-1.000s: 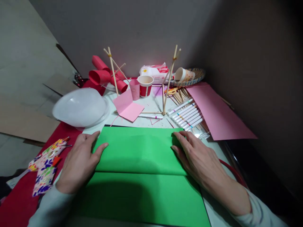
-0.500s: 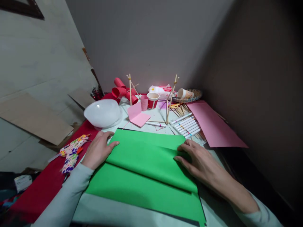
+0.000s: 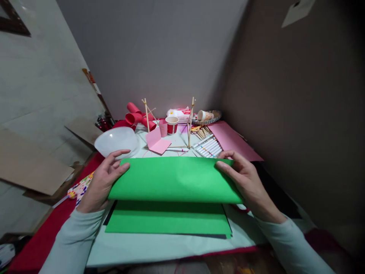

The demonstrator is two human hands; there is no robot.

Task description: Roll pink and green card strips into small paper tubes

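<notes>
A folded sheet of green paper [image 3: 173,180] is held up between my two hands, above the table. My left hand [image 3: 103,180] pinches its left end, thumb in front and fingers behind. At the other end my right hand [image 3: 246,177] grips the upper right corner in the same way. Below the folded sheet lies a second green sheet [image 3: 168,222], flat on the table, with black edges showing under it. The fingertips behind the raised paper are partly hidden.
Beyond the paper stand a white bowl [image 3: 116,141], a pink folded card [image 3: 157,141], a paper cup [image 3: 172,125] and stick frames [image 3: 189,125]. Markers [image 3: 209,147] and pink paper [image 3: 235,140] lie right. A floral-patterned glue gun [image 3: 81,187] rests left on red cloth [image 3: 42,236].
The folded green paper has come up off the lower sheet, raised by both hands. Both hands now grip its ends. The camera view has shifted, so the table items appear further left.
</notes>
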